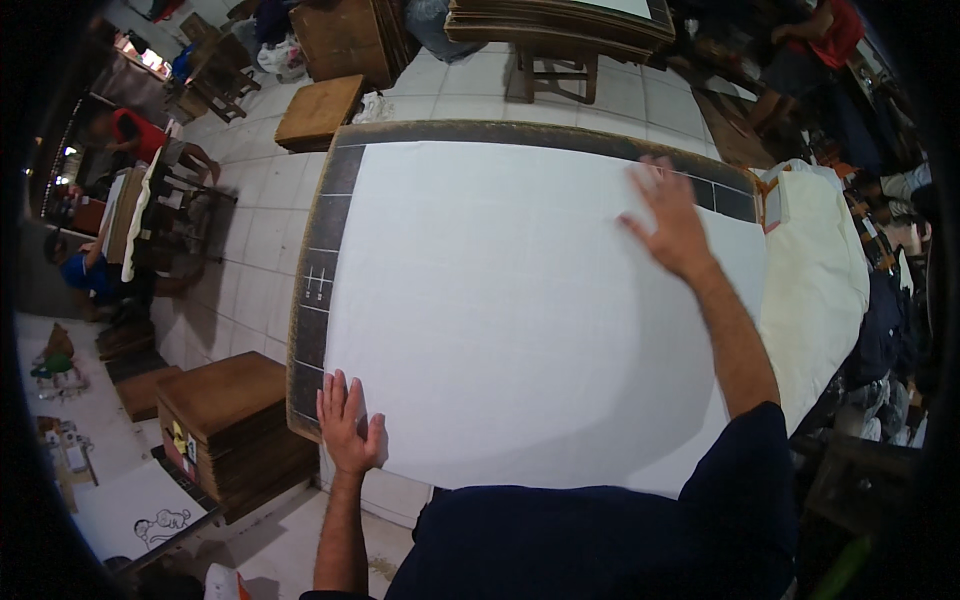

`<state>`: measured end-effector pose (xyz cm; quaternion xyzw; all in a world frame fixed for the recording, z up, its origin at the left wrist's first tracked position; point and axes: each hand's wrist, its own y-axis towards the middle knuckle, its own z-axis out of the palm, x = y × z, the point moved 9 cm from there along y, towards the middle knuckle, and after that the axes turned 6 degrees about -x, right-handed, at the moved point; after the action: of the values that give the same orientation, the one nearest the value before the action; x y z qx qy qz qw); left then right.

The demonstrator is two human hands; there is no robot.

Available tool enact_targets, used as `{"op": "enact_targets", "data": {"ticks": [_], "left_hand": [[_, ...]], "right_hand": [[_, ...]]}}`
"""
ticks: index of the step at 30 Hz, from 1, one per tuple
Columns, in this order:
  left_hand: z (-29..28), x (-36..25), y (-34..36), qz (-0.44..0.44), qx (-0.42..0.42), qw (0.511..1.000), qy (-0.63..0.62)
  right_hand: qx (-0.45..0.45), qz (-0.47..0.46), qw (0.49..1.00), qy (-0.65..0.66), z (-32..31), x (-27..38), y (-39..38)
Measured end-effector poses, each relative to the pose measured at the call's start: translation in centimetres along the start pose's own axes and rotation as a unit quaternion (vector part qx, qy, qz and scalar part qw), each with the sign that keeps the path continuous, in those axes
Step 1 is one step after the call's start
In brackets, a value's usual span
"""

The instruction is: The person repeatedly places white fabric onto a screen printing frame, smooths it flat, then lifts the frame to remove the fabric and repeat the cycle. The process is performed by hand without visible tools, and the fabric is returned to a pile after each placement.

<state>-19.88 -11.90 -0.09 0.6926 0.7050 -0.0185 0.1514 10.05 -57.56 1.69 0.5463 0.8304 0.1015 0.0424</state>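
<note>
A large white sheet (520, 300) lies spread over a dark board (326, 230) with pale grid lines along its border. My left hand (350, 420) rests with spread fingers on the sheet's lower left edge, beside the dark border. My right hand (665, 215) is over the upper right part of the sheet, fingers apart and slightly blurred; whether it touches the sheet I cannot tell. A cream cloth (812, 280) lies bunched along the board's right side.
Stacks of brown boards (235, 400) stand at lower left and behind (330, 40) the table, on a tiled floor (250, 250). Other people work at the left (85, 275) and upper right (815, 50). A sheet with a line drawing (120, 500) lies at lower left.
</note>
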Motion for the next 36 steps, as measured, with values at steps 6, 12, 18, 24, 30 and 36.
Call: {"op": "enact_targets", "data": {"ticks": [6,12,18,24,30,36], "left_hand": [[-0.3,-0.3,0.1,0.003,-0.012,1.000,0.003],[-0.6,-0.5,0.0,0.000,-0.021,1.000,-0.006],[-1.0,-0.6,0.0,0.006,-0.042,0.999,-0.010],[-1.1,-0.4,-0.5,0.002,-0.056,0.998,-0.012],[-1.1,0.1,-0.7,0.008,-0.072,0.997,-0.015],[-2.5,1.0,-1.1,0.029,-0.126,0.985,-0.113]], "right_hand": [[-0.094,0.055,0.994,-0.028,-2.4,-0.9,-4.2],[-0.039,0.168,0.984,-0.049,-2.3,-3.1,-12.4],[-0.034,0.361,0.928,-0.091,-4.5,-12.7,-18.7],[-0.003,0.206,0.978,-0.040,-4.2,4.4,-23.4],[0.017,0.265,0.962,-0.061,-5.5,7.8,-30.5],[-0.035,0.291,0.954,-0.064,-5.5,2.8,-42.5]]}}
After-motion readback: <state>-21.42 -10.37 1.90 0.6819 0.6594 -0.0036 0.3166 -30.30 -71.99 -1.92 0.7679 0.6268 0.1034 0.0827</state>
